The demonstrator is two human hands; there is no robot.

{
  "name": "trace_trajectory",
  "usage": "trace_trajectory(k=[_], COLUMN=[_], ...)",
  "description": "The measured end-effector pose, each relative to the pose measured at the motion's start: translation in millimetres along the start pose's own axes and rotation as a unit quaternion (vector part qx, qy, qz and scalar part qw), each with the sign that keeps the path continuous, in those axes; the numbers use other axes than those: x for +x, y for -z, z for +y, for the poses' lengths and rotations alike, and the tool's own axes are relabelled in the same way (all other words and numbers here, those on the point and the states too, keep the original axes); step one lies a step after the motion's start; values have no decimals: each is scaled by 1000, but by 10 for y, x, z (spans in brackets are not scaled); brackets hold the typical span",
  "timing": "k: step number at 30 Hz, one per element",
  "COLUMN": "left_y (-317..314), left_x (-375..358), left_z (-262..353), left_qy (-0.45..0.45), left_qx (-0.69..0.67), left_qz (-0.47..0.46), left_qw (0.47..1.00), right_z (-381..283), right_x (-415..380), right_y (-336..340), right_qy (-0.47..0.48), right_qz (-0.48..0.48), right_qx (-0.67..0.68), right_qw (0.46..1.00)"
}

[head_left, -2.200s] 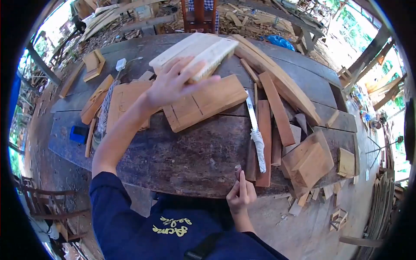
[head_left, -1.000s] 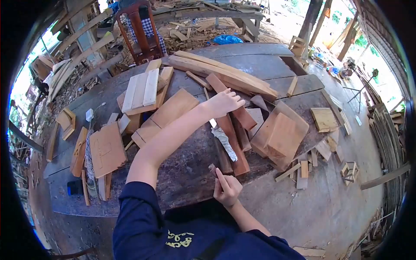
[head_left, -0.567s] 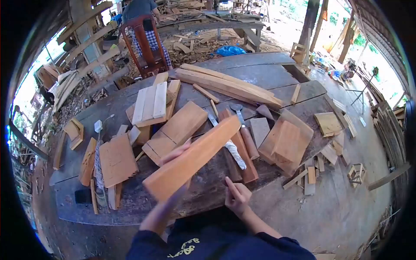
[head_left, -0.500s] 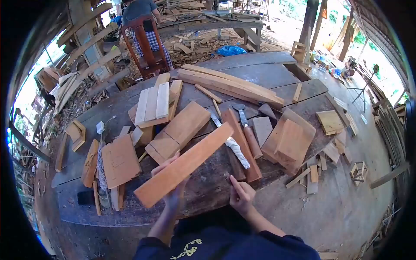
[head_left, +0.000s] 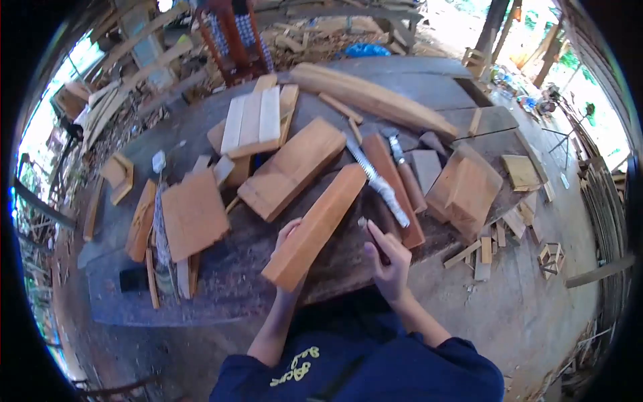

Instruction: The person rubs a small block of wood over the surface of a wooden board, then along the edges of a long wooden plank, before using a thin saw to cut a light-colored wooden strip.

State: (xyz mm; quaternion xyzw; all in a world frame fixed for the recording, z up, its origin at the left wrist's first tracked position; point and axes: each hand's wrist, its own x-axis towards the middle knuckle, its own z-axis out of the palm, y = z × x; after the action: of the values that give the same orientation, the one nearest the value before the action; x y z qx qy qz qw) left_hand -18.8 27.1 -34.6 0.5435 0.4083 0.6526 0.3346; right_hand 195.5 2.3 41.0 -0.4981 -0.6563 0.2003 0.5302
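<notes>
My left hand (head_left: 287, 236) is wrapped round a reddish-brown wooden block (head_left: 315, 228), raised over the near edge of the workbench. The block slants up to the right and shows two long faces. In my right hand (head_left: 394, 261), closed beside the block's right side, is a small tool (head_left: 363, 222) with a stubby tip and a dark handle. Its kind is too small to tell, and the tip stays apart from the block. Just beyond lie a saw (head_left: 382, 187) with a white-wrapped handle and a long reddish board (head_left: 395, 181).
On the dark bench (head_left: 228, 295) lie a thick plank (head_left: 295, 164), a square board (head_left: 194, 214), stacked pale strips (head_left: 251, 120), a wooden-handled tool (head_left: 410, 181) and long beams (head_left: 375, 97). A wooden chair (head_left: 234, 40) stands behind. Offcuts (head_left: 485, 251) lie at the right.
The block has turned in my left hand, so a second long face shows. My right hand has moved up, nearer the block's far end. The view has tilted down.
</notes>
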Motion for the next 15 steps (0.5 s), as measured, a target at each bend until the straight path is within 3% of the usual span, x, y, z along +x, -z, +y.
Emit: trace_trajectory(k=[2, 4, 5, 6, 8, 9, 12, 13, 14, 15], left_y=[14, -60, -84, -75, -48, -38, 110, 215, 302, 377], left_x=[-54, -18, -8, -33, -89, -104, -279, -343, -349, -346], left_z=[40, 304, 417, 460, 502, 474, 649, 575, 562, 557], left_qy=[191, 179, 154, 161, 231, 243, 277, 342, 345, 362], left_qx=[-42, -20, -4, -2, 40, -166, -202, -264, -263, -386], left_qz=[-9, -26, -50, -47, -45, -13, -29, -23, -19, -31], left_qw=[981, 983, 987, 986, 971, 956, 939, 901, 901, 848], right_z=[-139, -235, -263, -285, -244, -234, -192, -190, -181, -164], right_x=[86, 76, 63, 55, 60, 85, 116, 127, 142, 152], right_y=[-100, -162, -228, -297, -411, -425, -419, -405, -408, -426], right_qy=[70, 77, 127, 177, 182, 171, 153, 147, 143, 118], right_qz=[-25, -79, -118, -156, -151, -160, -168, -175, -180, -165], right_qx=[37, 30, 15, -1, 9, -4, -18, -47, -76, -86], right_qw=[997, 993, 985, 972, 972, 972, 974, 972, 970, 975])
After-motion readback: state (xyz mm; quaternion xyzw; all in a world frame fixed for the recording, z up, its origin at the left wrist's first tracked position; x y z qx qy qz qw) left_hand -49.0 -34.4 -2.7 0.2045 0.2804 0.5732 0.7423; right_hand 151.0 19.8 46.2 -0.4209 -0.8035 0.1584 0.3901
